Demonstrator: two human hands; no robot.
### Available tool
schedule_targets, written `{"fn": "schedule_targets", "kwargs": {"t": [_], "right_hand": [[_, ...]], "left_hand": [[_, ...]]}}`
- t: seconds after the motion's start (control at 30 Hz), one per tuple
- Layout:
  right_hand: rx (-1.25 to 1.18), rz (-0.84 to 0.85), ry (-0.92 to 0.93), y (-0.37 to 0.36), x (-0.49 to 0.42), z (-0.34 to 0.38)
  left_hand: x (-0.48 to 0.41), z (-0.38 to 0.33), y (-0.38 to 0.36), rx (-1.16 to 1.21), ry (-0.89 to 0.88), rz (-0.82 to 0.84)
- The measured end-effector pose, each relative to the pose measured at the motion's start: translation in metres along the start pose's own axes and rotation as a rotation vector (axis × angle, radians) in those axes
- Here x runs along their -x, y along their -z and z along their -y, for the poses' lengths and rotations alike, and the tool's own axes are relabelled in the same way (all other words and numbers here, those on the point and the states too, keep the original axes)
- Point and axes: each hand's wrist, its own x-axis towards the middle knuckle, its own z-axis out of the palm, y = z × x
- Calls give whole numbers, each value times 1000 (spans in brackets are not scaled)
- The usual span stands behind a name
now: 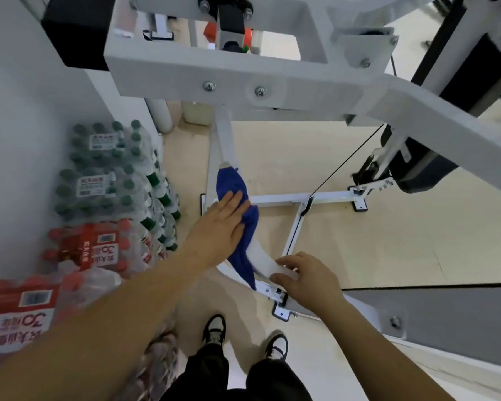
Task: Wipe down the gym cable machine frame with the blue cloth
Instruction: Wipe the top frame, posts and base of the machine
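Observation:
The blue cloth (237, 224) lies draped along a curved white bar (262, 260) of the cable machine frame (272, 82), low in the middle of the head view. My left hand (219, 227) presses flat on the cloth, fingers straight and pointing up along the bar. My right hand (307, 280) grips the lower end of the same white bar, fingers curled over its edge, just right of the cloth's tail. Part of the cloth is hidden under my left palm.
Shrink-wrapped packs of green-capped bottles (110, 169) and red-capped bottles (96, 250) are stacked at the left against a white wall. White floor rails (301, 199) and a black cable (344, 163) cross the beige floor. A grey panel (431, 314) lies right. My shoes (214, 331) stand below.

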Motion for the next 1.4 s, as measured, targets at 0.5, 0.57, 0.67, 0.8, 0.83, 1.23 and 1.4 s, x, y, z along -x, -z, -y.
{"fn": "schedule_targets", "kwargs": {"t": [0.5,0.57,0.67,0.8,0.83,1.23,1.4], "right_hand": [[28,97,-42,12,-18,7],[10,76,-53,10,-15,3],[-39,48,-67,5,-12,2],[-50,33,-70,4,-8,7],[-54,42,-80,5,-8,7],[-324,-31,-65,32,-56,51],[-414,-181,-7,80,-107,71]], "left_hand": [[-21,-3,-2,-57,95,-7],[-56,19,9,-25,121,36],[-88,34,20,-35,166,49],[-57,10,6,60,199,-26],[-43,-1,-1,51,190,-36],[-56,20,18,-16,104,49],[-82,20,29,-84,182,39]]}}
